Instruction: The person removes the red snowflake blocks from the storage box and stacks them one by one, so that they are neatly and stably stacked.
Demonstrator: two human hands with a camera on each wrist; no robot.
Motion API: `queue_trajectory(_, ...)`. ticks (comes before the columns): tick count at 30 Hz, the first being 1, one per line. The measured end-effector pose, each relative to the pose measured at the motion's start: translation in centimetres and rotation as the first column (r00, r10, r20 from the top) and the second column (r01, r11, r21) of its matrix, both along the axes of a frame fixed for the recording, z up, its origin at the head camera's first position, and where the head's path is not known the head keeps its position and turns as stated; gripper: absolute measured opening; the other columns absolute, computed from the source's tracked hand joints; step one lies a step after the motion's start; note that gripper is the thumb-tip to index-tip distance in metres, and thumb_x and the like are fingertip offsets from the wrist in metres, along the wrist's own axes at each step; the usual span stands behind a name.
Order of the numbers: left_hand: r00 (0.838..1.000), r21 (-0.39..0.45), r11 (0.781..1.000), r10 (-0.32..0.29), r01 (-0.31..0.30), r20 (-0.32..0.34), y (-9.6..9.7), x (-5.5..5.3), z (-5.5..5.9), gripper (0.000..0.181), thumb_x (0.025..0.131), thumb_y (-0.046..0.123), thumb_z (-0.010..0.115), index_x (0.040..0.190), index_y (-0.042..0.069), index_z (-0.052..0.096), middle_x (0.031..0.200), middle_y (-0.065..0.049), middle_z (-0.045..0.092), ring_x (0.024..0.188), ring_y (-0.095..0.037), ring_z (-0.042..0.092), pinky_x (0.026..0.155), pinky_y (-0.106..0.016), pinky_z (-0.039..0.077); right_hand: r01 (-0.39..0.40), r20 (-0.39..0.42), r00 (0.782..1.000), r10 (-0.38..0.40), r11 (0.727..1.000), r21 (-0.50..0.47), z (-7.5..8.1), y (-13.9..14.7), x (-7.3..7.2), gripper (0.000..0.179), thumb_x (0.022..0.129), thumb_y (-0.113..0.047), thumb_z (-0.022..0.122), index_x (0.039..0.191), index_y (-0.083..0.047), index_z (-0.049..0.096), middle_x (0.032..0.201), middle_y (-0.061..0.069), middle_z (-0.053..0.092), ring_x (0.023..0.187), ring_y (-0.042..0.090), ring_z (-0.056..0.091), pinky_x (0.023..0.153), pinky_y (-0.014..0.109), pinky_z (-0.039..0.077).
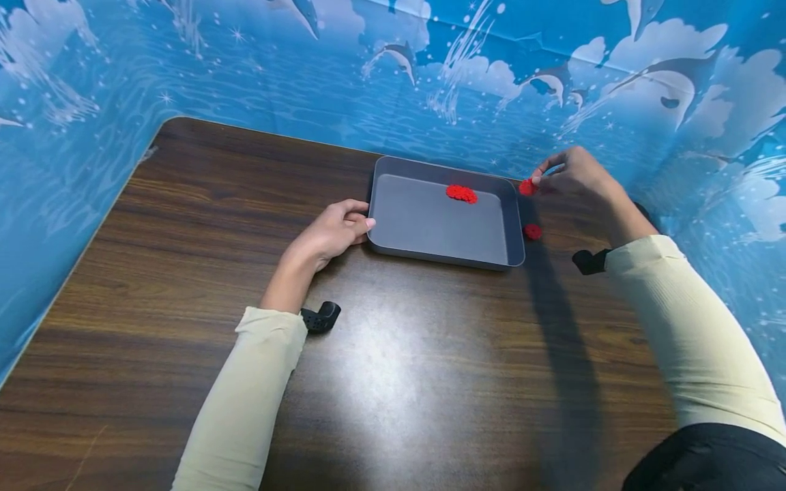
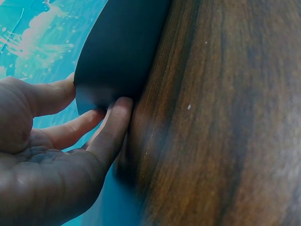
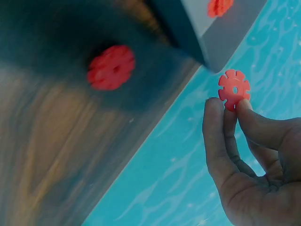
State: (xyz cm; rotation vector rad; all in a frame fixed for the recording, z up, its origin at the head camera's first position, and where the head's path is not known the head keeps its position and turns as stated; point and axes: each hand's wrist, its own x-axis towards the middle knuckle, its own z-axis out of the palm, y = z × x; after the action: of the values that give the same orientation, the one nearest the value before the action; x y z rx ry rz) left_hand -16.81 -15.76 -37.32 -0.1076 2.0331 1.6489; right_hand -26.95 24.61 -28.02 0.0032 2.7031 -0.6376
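One red disc (image 3: 228,89), edge partly hidden, pinched in right grip (image 1: 574,174); left grip (image 1: 331,230) holds tray (image 1: 430,221) side.

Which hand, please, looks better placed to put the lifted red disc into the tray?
Probably the right hand: it pinches the red disc near the tray, while the left hand grips the tray's opposite end.

A table (image 1: 430,354) with a dark brown, wood-grained top carries 2 things directly. A shallow grey rectangular tray (image 1: 424,225) lies flat near the far edge. Just beside the tray's right end, 1 notched red disc (image 1: 532,232) lies on the wood, in shadow.
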Motion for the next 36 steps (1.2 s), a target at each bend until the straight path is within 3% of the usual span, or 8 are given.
queue_trajectory(9,1.0,0.019,1.0,-0.007,0.007,0.009,-0.2,0.1,0.1,0.061,0.114,0.017,0.054,0.169,0.006,0.029,0.159,-0.021,0.05,0.149,-0.033,0.053,0.125,-0.043,0.048,0.072,0.113,0.991,-0.068,0.997,-0.027,-0.8,2.8,0.8,0.031,0.109,-0.019,0.065,0.125,0.007,0.069,0.08,-0.002,0.079,0.07,0.008,0.072,0.063,0.026,0.058)
queue_trajectory(18,1.0,0.025,1.0,-0.013,0.013,0.01,-0.1,0.0,0.1,0.061,0.115,0.017,0.053,0.169,0.006,0.028,0.161,-0.023,0.049,0.149,-0.035,0.053,0.126,-0.044,0.046,0.125,0.226,0.971,-0.083,0.976,-0.18,-3.1,3.9,2.1,0.028,0.11,-0.006,0.06,0.128,0.015,0.062,0.09,0.002,0.077,0.079,0.011,0.076,0.073,0.03,0.069)
queue_trajectory(27,1.0,0.023,0.999,-0.022,0.022,0.01,-0.1,-0.1,-0.1,0.061,0.115,0.018,0.052,0.17,0.006,0.027,0.162,-0.022,0.047,0.15,-0.036,0.052,0.127,-0.045,0.046,0.122,0.233,0.969,-0.077,0.975,-0.184,-4.5,3.8,2.4,0.025,0.109,0.002,0.057,0.126,0.019,0.061,0.084,0.003,0.074,0.074,0.011,0.075,0.074,0.033,0.07)
queue_trajectory(36,1.0,0.033,0.999,-0.005,0.005,0.012,0.0,-0.1,-0.1,0.061,0.114,0.016,0.054,0.169,0.006,0.029,0.159,-0.022,0.049,0.15,-0.033,0.052,0.126,-0.042,0.047,0.098,0.223,0.973,-0.061,0.982,-0.16,-5.3,3.7,2.7,0.023,0.109,0.0,0.058,0.122,0.018,0.063,0.081,0.003,0.076,0.072,0.01,0.075,0.072,0.032,0.07)
